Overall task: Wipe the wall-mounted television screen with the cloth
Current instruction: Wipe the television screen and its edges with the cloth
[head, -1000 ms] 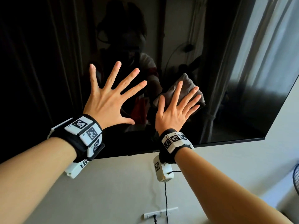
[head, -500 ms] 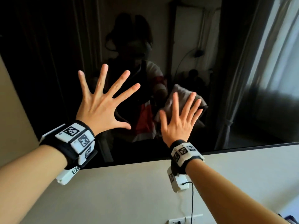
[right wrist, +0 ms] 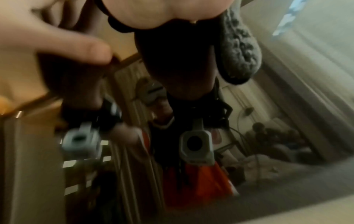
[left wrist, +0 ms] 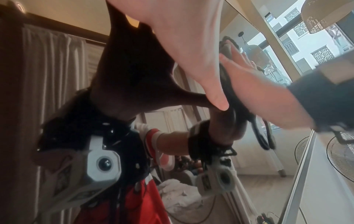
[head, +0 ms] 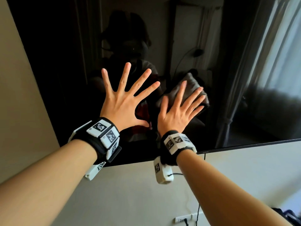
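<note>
The wall-mounted television screen (head: 65,62) is black and glossy and mirrors the room. My left hand (head: 125,101) lies flat on it with the fingers spread wide and holds nothing. To its right my right hand (head: 177,111) presses a folded grey cloth (head: 189,80) flat against the screen with straight fingers. The cloth sticks out beyond the fingertips. In the right wrist view the cloth (right wrist: 239,53) shows as a nubbly grey pad under the palm. In the left wrist view the right hand (left wrist: 258,91) lies close beside the left thumb (left wrist: 216,98).
The screen's bottom edge (head: 244,146) runs just under both wrists, with pale wall (head: 130,193) below it. A power outlet (head: 184,218) and a black cable (head: 197,214) sit on that wall. Beige wall (head: 19,95) borders the screen's left edge. A standing fan (left wrist: 341,156) is at the right.
The view has swung left, so the screen's left edge and the beige wall now show. The right hand with the cloth has drawn a little closer to the left hand. Both hands stay flat.
</note>
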A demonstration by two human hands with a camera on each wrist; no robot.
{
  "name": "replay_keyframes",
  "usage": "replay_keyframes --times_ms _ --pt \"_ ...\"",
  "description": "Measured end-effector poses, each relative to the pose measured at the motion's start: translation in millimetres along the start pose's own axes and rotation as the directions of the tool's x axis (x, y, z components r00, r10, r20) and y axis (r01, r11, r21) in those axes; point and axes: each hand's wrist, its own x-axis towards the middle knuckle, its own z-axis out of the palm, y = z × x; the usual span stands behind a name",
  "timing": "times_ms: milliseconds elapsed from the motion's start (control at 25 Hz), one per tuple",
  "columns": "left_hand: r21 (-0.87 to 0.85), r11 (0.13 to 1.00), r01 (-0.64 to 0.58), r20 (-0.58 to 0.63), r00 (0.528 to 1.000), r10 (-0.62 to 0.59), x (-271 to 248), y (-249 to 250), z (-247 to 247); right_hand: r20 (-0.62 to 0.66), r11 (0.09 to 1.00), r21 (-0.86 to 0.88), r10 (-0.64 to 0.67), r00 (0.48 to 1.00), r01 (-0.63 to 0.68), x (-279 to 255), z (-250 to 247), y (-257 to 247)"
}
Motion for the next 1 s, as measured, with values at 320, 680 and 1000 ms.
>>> replay_keyframes --times_ms 320,680,1000 --pt "-0.016 0.998 0.056 -0.012 0.998 -0.056 -46 -34 -4 0.092 0.994 -0.049 -0.096 0.991 0.101 -37 9 -3" --pt "0.034 0.999 -0.018 0.045 0.999 0.017 -77 -74 17 0.124 0.92 -0.096 -0.367 0.922 0.379 -61 22 -15" --pt "0.025 1.0 -0.019 0.023 1.0 0.018 -77 -76 22 0.127 0.816 -0.121 -0.552 0.824 0.566 -61 24 -18"
